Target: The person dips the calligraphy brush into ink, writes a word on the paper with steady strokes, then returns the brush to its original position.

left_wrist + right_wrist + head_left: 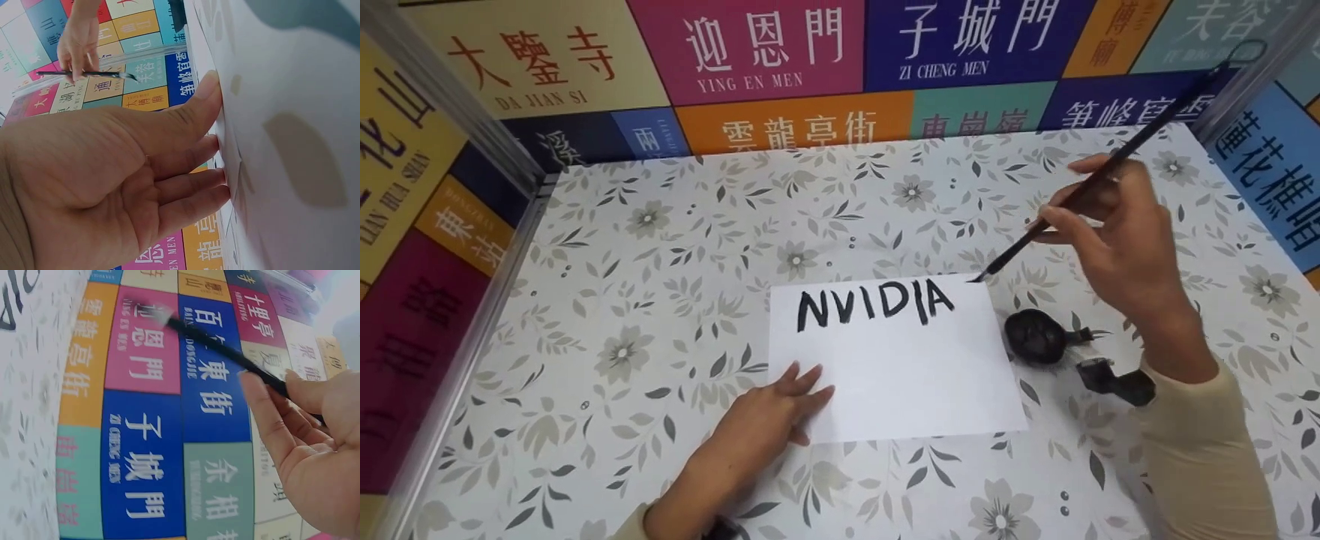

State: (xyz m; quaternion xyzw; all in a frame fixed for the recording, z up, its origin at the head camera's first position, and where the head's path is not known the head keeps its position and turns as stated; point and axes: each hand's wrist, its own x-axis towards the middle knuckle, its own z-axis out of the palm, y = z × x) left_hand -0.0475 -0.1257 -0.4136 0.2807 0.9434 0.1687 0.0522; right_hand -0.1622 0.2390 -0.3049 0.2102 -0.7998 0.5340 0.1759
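Note:
A dark writing brush (1080,196) slants in my right hand (1125,240), pinched between thumb and fingers. Its black tip (160,318) is raised off the paper, and in the head view it overlaps the sheet's top right corner. The white sheet of paper (915,382) bears the black brushed letters NVIDIA (877,304) along its upper part. With fingers spread, my left hand (765,420) rests on the lower left corner of the sheet. In the left wrist view, the thumb and fingertips (216,194) touch the paper's surface.
Right of the paper stands a round black ink dish (1035,336), with a small black block-like object (1116,381) beside my right sleeve. A floral cloth (697,247) covers the table. Panels with coloured Chinese signs (765,45) rise behind and at both sides.

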